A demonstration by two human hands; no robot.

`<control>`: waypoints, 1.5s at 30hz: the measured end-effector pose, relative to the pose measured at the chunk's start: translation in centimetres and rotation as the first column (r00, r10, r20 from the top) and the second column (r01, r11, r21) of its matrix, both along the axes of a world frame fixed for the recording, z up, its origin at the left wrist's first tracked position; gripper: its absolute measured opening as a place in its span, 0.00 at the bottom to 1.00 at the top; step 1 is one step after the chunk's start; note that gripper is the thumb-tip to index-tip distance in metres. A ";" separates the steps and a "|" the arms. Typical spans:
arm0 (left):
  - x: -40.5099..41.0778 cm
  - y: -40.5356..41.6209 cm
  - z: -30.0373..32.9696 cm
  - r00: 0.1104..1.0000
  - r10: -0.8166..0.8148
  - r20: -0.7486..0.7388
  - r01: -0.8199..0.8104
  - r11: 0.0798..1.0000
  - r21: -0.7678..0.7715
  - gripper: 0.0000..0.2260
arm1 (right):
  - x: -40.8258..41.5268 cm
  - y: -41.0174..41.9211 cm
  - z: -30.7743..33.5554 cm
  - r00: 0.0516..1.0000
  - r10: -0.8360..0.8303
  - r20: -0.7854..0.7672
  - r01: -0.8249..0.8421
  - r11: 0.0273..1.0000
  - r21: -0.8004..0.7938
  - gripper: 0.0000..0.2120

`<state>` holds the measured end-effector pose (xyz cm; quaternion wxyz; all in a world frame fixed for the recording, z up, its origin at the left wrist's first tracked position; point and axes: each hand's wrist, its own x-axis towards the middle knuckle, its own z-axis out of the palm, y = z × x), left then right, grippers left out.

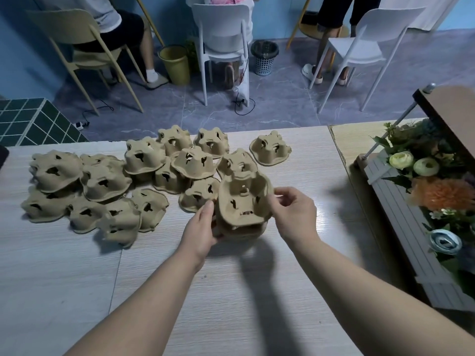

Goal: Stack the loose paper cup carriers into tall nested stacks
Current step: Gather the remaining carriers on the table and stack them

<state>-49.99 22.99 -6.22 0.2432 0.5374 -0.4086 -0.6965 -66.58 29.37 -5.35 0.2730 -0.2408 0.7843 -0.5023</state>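
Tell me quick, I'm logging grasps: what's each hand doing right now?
Left hand: fingers curled round the side of the small nested stack, holding it.
Right hand: fingers pinching the top carrier's right rim.

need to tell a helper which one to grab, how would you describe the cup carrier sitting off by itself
Start at the flower box on the right of the table and look left along the far edge. The first cup carrier you meet is it: upside down, with bare tabletop all round, while the other loose ones crowd together further left.
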 end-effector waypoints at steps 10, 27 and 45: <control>0.3 0.0 -0.3 0.997 -0.068 0.038 0.070 0.996 -0.047 0.14 | 0.4 0.2 -0.2 0.994 0.074 -0.077 -0.065 0.991 0.117 0.07; -3.3 -2.5 -0.3 0.963 -0.214 0.166 0.236 0.963 -0.127 0.27 | -2.7 0.1 -1.7 0.977 0.214 0.018 -0.208 0.920 0.332 0.21; -18.8 -14.5 -0.8 0.634 -0.188 0.750 0.699 0.555 -0.452 0.31 | -11.5 0.2 -3.0 0.981 -0.099 -0.166 0.137 0.963 0.231 0.19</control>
